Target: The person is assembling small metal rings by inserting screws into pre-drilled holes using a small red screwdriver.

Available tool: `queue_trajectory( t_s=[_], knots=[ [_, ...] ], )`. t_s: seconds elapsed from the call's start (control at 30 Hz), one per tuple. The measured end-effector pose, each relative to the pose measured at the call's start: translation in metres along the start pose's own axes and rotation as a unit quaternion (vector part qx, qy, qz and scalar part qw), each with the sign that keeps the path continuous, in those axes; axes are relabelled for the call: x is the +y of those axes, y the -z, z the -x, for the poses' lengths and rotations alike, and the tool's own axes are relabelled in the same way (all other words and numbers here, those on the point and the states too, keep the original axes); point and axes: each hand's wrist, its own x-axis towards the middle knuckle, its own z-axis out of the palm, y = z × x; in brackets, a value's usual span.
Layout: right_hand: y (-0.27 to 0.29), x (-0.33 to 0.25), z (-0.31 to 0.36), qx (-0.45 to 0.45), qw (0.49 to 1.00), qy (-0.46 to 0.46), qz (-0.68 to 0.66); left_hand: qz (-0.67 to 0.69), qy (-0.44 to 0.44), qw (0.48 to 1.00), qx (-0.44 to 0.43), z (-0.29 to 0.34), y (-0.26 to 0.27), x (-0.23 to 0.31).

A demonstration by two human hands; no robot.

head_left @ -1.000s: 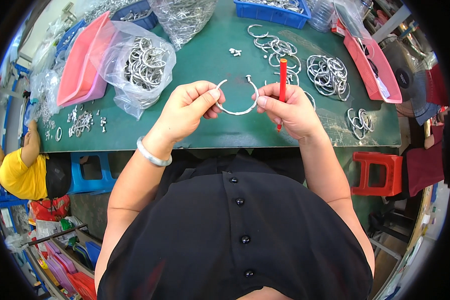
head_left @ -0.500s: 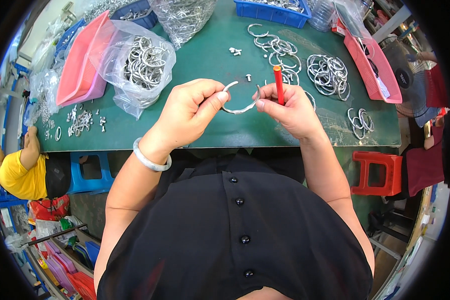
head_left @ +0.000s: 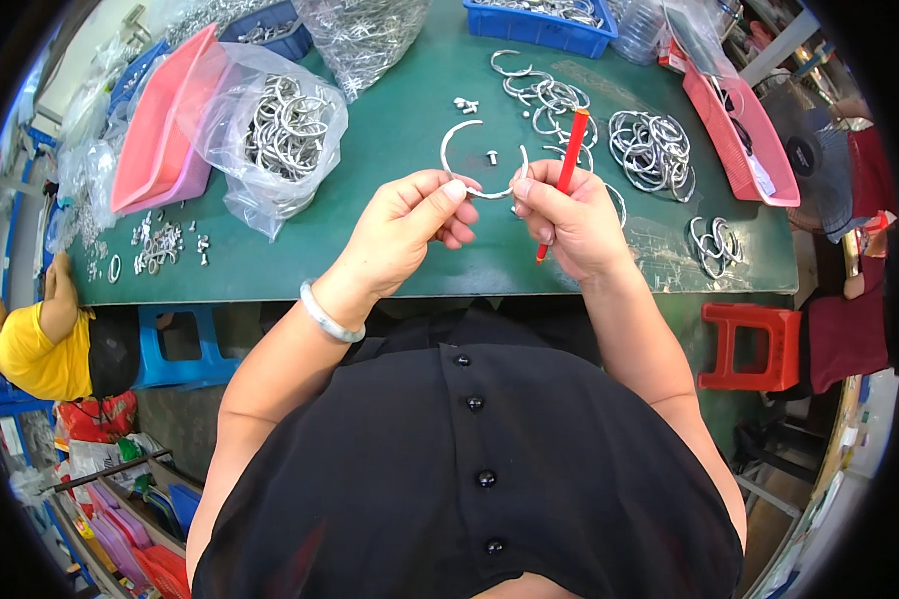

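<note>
Between my two hands is an open silver metal ring (head_left: 446,150), its gap facing away from me. My left hand (head_left: 410,222) pinches its lower left side between thumb and fingers. The thumb and fingers of my right hand (head_left: 569,215) close on the ring near its right end, and a red pen (head_left: 573,150) is tucked in the same hand, slanting up and right. Just beyond the ring a small silver rivet-like piece (head_left: 491,157) stands on the green table (head_left: 400,130). Similar open rings (head_left: 544,92) lie beyond my right hand.
Left of my hands sits a clear bag of rings (head_left: 288,125) beside a pink basket (head_left: 160,120). Small metal parts (head_left: 160,243) lie at the left. A ring pile (head_left: 652,150) and another pink basket (head_left: 734,135) are at right. A person in yellow (head_left: 45,344) sits far left.
The ring has been turned, and my left hand has shifted from its upper left end to its lower side. The red pen has tilted to the right, its lower tip now showing.
</note>
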Motion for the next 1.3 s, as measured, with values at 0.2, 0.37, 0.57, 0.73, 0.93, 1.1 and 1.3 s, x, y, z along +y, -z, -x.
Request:
queue_trajectory(
  t_s=[0.2,0.37,0.57,0.73,0.93,1.1,1.3],
  knots=[
    [-0.0029,0.0000,0.0030,-0.003,1.000,-0.005,0.019,0.000,-0.003,1.000,0.030,-0.0018,-0.0012,0.0006],
    [-0.0037,-0.0009,0.0036,-0.011,1.000,-0.005,0.023,0.001,0.005,0.999,0.043,-0.0022,0.0001,0.0015],
    [-0.0019,0.0000,0.0033,-0.026,0.999,0.001,0.042,-0.022,-0.008,0.998,0.055,-0.0014,-0.0021,0.0035],
    [-0.0051,-0.0029,0.0049,-0.030,0.997,0.003,0.064,-0.088,-0.060,0.992,0.062,-0.0007,-0.0031,0.0027],
    [-0.0059,-0.0044,0.0058,-0.027,0.995,0.019,0.094,-0.129,-0.093,0.985,0.059,0.0013,-0.0047,0.0045],
    [-0.0058,-0.0031,0.0054,-0.021,0.991,0.036,0.124,-0.166,-0.134,0.975,0.064,0.0012,-0.0066,0.0044],
    [-0.0052,-0.0023,0.0047,-0.025,0.985,0.060,0.160,-0.252,-0.193,0.947,0.052,0.0015,-0.0051,0.0044]
  ],
)
